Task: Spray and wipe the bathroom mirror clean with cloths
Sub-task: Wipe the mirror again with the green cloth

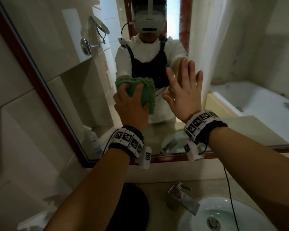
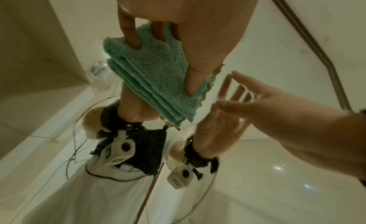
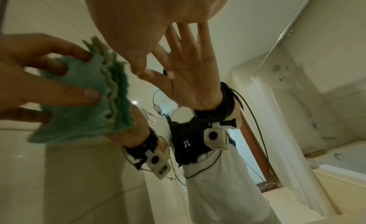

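- Item: folded green terry cloth, several layers thick, stacked edges showing in both wrist views. Location: pressed flat against the glass of the wood-framed bathroom mirror, at roughly chest height of the reflected person, above the mirror's lower frame.
- Holder: left hand. Grip: fingers spread and curled over the back of the cloth, fingertips sunk into the pile, thumb at its near edge; it holds the cloth and nothing else.
- Second hand: right hand, just beside the cloth on its right. Grip: wide, fingers straight and fanned, holding nothing; the palm faces the glass and seems to meet its reflection, though contact cannot be confirmed.
- Key relation: the cloth already lies under the left grip, so the left hand is the working one. The cloth's long axis runs roughly up and down the glass; the layered open edges face right, towards the right hand.
- Unwiped field, as judged: broad glass extends to the left of the cloth and above it; the right hand blocks a sweep to the right.
- Judgement: wiping step in hand; a leftward or upward stroke looks open.
- Below: white basin and chrome tap on the beige worktop.
- Spray bottle: none identified with certainty.
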